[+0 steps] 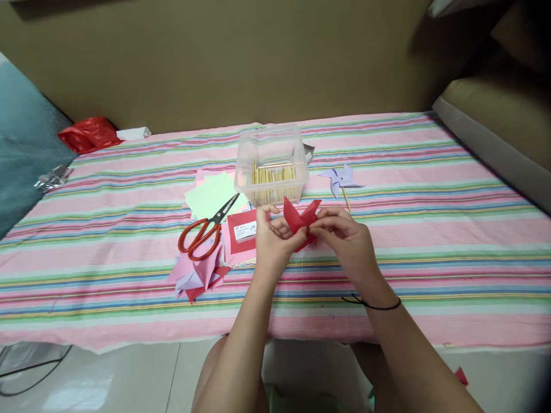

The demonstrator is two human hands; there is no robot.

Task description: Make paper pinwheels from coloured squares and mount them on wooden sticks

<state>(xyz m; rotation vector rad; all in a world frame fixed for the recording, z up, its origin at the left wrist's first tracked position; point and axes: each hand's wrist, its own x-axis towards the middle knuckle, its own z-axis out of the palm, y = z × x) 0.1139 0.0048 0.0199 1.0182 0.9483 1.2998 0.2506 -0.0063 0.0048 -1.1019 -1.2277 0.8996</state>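
Note:
A red paper pinwheel (297, 217) with folded-in blades is held between my two hands above the striped cloth. My left hand (275, 241) grips its left and lower side, thumb at the middle. On the other side my right hand (342, 232) pinches the paper near the centre with thumb and forefinger; whether a small pin is between them I cannot make out. Just behind stands a clear plastic box (271, 137) with many thin wooden sticks (275, 175) inside. A finished lilac pinwheel (340, 179) on a stick lies beyond my right hand.
Orange-handled scissors (206, 229) lie left of my hands, across paper sheets (215, 192) and cut paper pieces (193, 272). A small white-labelled packet (245, 230) rests on red paper. A red plastic bag (90, 135) sits at the far left. A cushion (503, 126) borders the right.

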